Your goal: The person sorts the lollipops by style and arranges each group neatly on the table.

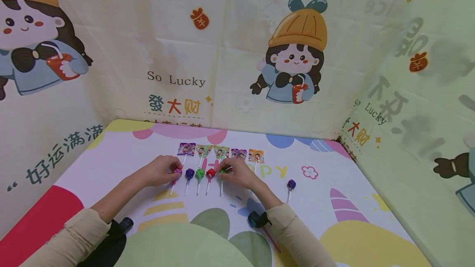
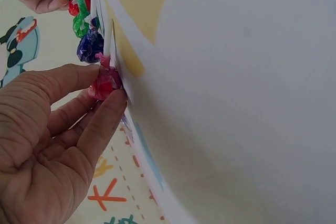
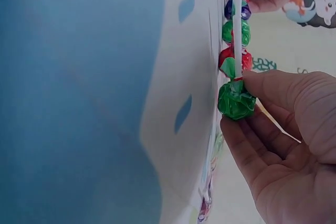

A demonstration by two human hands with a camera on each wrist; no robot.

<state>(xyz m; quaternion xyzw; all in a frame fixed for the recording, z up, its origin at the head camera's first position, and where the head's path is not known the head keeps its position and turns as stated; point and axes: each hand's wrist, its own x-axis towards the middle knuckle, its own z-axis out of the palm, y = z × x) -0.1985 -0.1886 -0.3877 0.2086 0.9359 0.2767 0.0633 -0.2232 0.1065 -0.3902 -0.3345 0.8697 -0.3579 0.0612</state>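
Note:
My left hand (image 1: 161,171) pinches the head of a pink lollipop (image 2: 106,83) between thumb and fingers, at the left end of a front row. At the row's right end, my right hand (image 1: 239,172) holds a green lollipop (image 3: 236,102) by its wrapped head, thumb near the stick. Between the hands lie a dark purple lollipop (image 1: 190,173), another green lollipop (image 1: 200,174) and a red lollipop (image 1: 210,173), their white sticks toward me. Behind them is a row of flat-wrapped lollipops, including a purple one (image 1: 186,148) and an orange one (image 1: 256,155); my right hand partly covers that row.
One dark purple lollipop (image 1: 291,184) lies apart on the right of the table. The table's printed cover (image 1: 122,160) meets patterned cloth walls (image 1: 230,52) at the back and sides. Black wrist gear (image 1: 256,219) sits at my right cuff.

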